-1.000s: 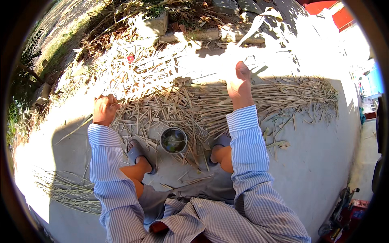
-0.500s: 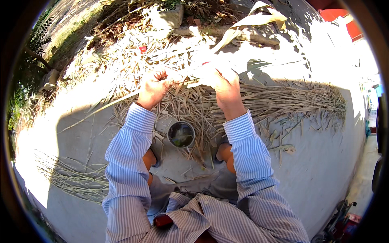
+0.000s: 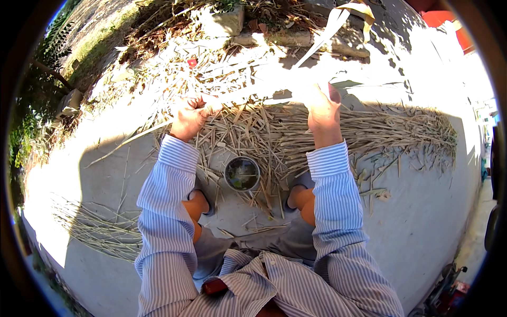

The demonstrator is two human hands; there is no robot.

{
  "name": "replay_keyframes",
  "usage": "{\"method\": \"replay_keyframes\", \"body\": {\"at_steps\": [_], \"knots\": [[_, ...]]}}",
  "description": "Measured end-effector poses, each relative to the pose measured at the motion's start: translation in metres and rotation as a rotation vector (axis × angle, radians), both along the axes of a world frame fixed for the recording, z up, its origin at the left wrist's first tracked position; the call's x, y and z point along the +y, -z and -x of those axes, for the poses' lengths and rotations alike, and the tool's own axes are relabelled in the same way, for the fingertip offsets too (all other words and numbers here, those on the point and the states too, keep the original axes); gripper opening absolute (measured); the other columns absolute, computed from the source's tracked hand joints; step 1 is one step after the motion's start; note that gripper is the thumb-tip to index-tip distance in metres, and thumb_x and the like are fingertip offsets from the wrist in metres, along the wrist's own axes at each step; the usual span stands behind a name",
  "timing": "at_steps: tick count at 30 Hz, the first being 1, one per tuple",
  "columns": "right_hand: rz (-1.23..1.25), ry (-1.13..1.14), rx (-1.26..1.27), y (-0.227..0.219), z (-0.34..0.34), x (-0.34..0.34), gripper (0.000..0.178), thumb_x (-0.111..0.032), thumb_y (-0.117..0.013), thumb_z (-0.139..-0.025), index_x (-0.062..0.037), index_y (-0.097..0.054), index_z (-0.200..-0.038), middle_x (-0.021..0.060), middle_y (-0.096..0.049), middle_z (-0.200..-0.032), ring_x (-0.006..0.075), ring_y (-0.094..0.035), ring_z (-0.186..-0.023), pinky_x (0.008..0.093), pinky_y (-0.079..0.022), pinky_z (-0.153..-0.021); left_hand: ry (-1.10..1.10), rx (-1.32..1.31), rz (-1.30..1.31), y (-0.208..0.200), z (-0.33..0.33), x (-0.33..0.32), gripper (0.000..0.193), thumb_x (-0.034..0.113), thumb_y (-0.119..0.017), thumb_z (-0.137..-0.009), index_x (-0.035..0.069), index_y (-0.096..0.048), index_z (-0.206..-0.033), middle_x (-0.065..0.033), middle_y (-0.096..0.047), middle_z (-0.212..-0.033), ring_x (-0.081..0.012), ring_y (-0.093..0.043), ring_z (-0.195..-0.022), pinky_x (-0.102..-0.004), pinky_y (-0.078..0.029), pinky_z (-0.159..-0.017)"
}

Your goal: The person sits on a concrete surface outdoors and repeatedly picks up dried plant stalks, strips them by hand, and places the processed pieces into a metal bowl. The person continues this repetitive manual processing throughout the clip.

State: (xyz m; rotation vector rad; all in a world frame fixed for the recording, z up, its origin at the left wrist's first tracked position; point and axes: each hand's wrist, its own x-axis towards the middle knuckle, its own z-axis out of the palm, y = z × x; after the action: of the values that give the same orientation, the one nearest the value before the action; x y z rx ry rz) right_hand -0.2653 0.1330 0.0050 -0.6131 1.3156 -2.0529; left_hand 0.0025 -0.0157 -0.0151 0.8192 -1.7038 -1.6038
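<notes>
A long dry stalk [image 3: 141, 133] slants up from the lower left into my left hand [image 3: 190, 117], whose thumb and fingers pinch it. From there a pale strip runs to the right toward my right hand [image 3: 324, 112]. My right hand is closed, its thumb showing on the right side, but glare washes out its fingertips. Above that hand a long, flat dry leaf [image 3: 335, 24] rises and folds over at its tip. It appears to come out of the right hand's grip. Both hands are held over a heap of straw-like scraps [image 3: 245, 132].
A round container [image 3: 258, 175] of dark liquid with green bits stands between my feet. Bundled dry stalks [image 3: 391, 129] lie at the right; thinner green-tan stalks [image 3: 100, 232] lie at the left. Stone blocks [image 3: 224, 22] and a small red object [image 3: 191, 63] are farther off.
My hands have moved apart, the right one farther to the right. A longer pale strip spans between them, and the upright leaf has become narrower in view.
</notes>
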Motion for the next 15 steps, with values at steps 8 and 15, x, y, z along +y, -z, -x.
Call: {"method": "replay_keyframes", "body": {"at_steps": [8,15], "knots": [[-0.058,-0.034,-0.007,-0.007,-0.007,0.002,0.011,-0.003,-0.056,-0.091,0.0045,-0.061,-0.096,0.0089,-0.065,-0.091,0.0143,-0.063,-0.079,0.0267,-0.052,-0.072,-0.35,-0.557,0.566,0.036,-0.054,-0.069,0.024,0.026,-0.065,-0.09,0.002,-0.059,-0.094,-0.011,-0.068,-0.088,-0.0205,-0.062,-0.082,-0.0358,-0.046,-0.079],[-0.079,-0.369,-0.048,-0.005,-0.063,-0.017,0.019,-0.006,-0.059,-0.09,0.0013,-0.061,-0.108,0.0049,-0.064,-0.093,0.011,-0.061,-0.081,0.024,-0.05,-0.073,0.011,-0.383,1.028,-0.025,0.022,0.018,0.025,0.016,-0.069,-0.076,0.007,-0.062,-0.099,-0.0083,-0.065,-0.089,-0.0274,-0.057,-0.091,-0.041,-0.04,-0.08]]}}
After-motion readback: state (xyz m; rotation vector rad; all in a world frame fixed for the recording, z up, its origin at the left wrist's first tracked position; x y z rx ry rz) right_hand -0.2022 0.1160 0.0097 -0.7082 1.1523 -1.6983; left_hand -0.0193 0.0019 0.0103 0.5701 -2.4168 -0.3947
